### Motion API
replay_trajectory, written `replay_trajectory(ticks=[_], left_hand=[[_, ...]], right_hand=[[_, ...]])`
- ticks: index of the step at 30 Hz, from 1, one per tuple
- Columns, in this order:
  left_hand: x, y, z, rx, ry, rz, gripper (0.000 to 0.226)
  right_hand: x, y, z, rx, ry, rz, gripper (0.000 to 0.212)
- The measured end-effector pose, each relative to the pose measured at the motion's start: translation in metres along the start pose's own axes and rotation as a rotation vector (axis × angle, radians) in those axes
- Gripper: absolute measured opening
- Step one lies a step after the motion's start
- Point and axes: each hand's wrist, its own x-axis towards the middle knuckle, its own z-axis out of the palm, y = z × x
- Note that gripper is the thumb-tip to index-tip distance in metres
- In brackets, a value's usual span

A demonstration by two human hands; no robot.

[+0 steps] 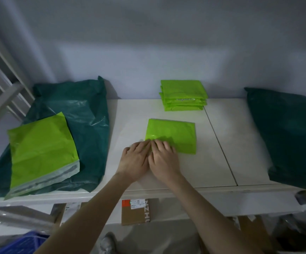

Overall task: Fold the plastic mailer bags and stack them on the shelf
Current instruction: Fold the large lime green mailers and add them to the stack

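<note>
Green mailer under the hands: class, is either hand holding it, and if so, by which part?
Neither grips it. The left hand and right hand lie flat, fingers straight, pressing the near-left edge of the folded green mailer onto the shelf.

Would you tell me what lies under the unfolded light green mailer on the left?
The unfolded light green mailer lies on a dark green plastic bag spread over the shelf. Whatever is beneath that dark bag is covered.

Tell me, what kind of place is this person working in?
Probably a storeroom or small packing area for parcels. A stack of folded green mailer bags sits on a white shelf, large dark green plastic sacks lie at both sides, and a labelled cardboard box sits below.
</note>
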Motion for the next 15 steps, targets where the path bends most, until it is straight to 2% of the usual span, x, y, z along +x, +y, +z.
replay_trajectory(ticks=[11, 15], left_hand=[[0.006, 0.01, 0.002, 0.116, -0.01, -0.049, 0.077], [0.01, 0.014, -0.001, 0.185, -0.053, -0.055, 0.054]], right_hand=[[0.004, 0.008, 0.009, -0.085, 0.152, -0.003, 0.039], [0.002, 0.014, 0.006, -0.093, 0.158, 0.014, 0.037]])
